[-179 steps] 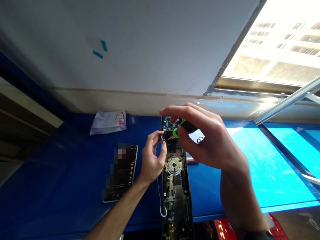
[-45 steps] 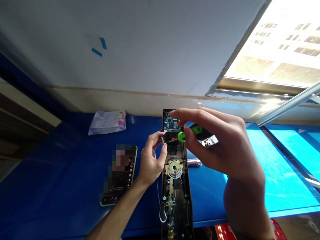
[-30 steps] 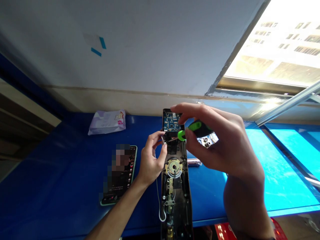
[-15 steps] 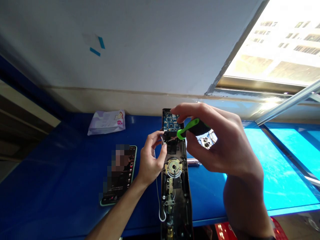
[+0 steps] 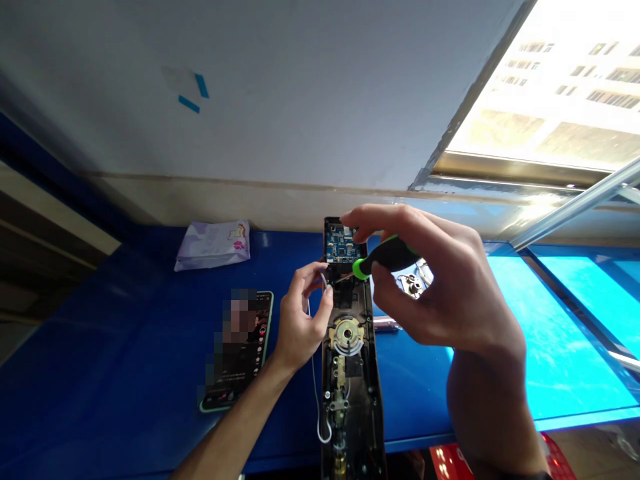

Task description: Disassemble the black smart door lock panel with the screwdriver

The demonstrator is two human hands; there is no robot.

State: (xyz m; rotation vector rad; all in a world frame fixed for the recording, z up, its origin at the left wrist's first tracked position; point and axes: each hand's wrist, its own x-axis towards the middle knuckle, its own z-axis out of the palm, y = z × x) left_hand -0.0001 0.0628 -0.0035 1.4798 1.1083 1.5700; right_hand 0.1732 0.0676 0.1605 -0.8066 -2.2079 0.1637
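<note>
A long black housing (image 5: 363,400) lies lengthwise in front of me, its inner side facing up. A blue circuit board (image 5: 343,245) fills its far end, and a round brass-coloured part (image 5: 349,333) sits nearer its middle. My left hand (image 5: 306,317) pinches a thin white cable (image 5: 316,387) at the housing's left edge; the cable loops down toward me. In my right hand (image 5: 430,280) is a green-and-black screwdriver (image 5: 387,259), its shaft pointing left into the housing just below the board. Exactly what the tip touches is too small to tell.
A phone (image 5: 240,373) with a lit screen lies left on the blue table (image 5: 150,347). Behind it rests a pale purple packet (image 5: 214,245). Small metal parts (image 5: 411,285) lie right of the housing, partly hidden by my right hand. A red container (image 5: 450,461) stands below the table's edge.
The screwdriver handle has turned in my right fingers, so its green stripe has rolled out of sight. Both hands stay in nearly the same place.
</note>
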